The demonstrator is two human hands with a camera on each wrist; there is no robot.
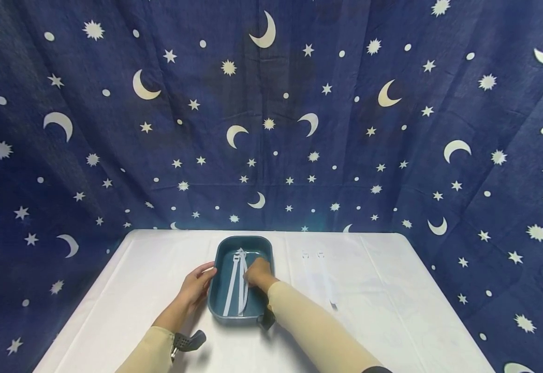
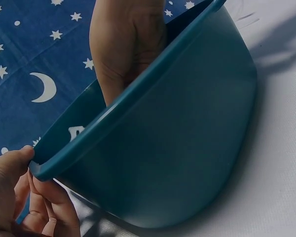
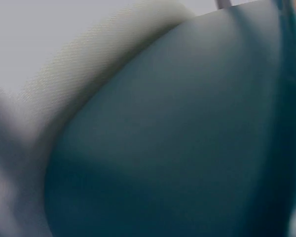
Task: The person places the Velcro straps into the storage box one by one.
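A deep teal plastic bin (image 1: 240, 320) stands on the white-covered table. At its left side my left hand (image 1: 195, 284) pinches the rim, thumb on top and fingers beneath, as the left wrist view shows the hand (image 2: 37, 197) at a corner. My right hand (image 1: 259, 273) reaches down inside the bin, on its right side, beside several thin white straps (image 1: 232, 286) with slotted heads. Its fingertips are hidden, so whether they hold a strap does not show. In the right wrist view the bin's outer wall (image 3: 163, 138) fills most of the picture.
Two more white straps (image 1: 325, 277) lie on the table to the right of the bin. A dark blue curtain (image 1: 271, 103) with moons and stars hangs behind and at both sides. The white tabletop (image 1: 369, 321) extends either side of the bin.
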